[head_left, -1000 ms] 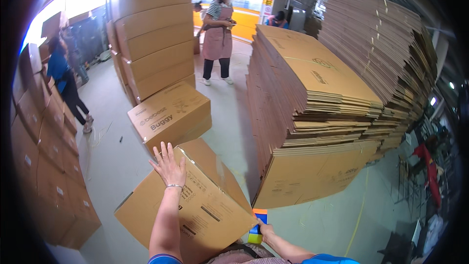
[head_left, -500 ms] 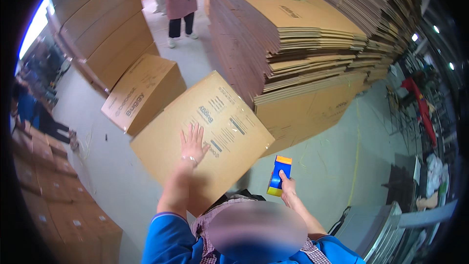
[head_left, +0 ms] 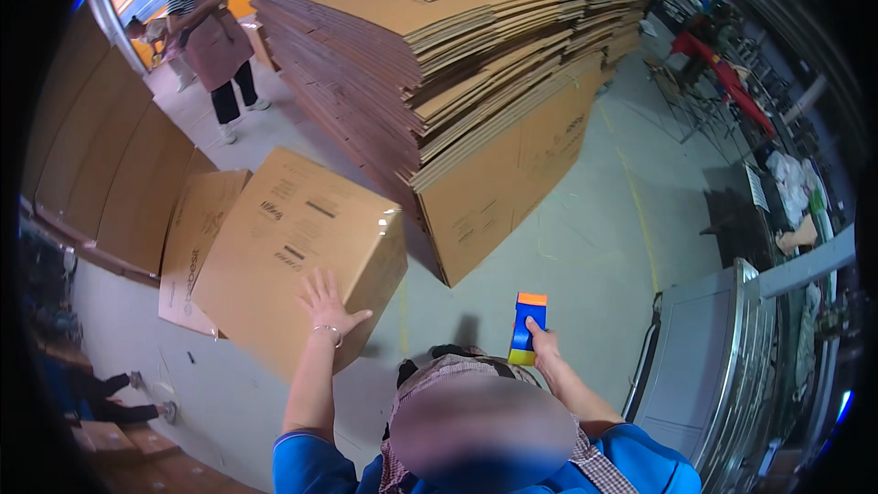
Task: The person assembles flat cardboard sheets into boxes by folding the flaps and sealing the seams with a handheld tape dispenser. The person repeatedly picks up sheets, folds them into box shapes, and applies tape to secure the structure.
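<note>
Box of brown cardboard with black print (head_left: 274, 261) stands tilted left of the frame's centre, partly hiding another brown printed carton (head_left: 187, 261) at its left. The left hand (head_left: 326, 309) lies on it, flat and wide open with fingers spread, gripping nothing. At lower centre-right, the right hand (head_left: 543, 346) is closed round a blue handheld tool with orange and yellow ends (head_left: 523, 334), thumb on top. Flattened brown cardboard sheets (head_left: 366, 73) form a tall stack at upper centre.
</note>
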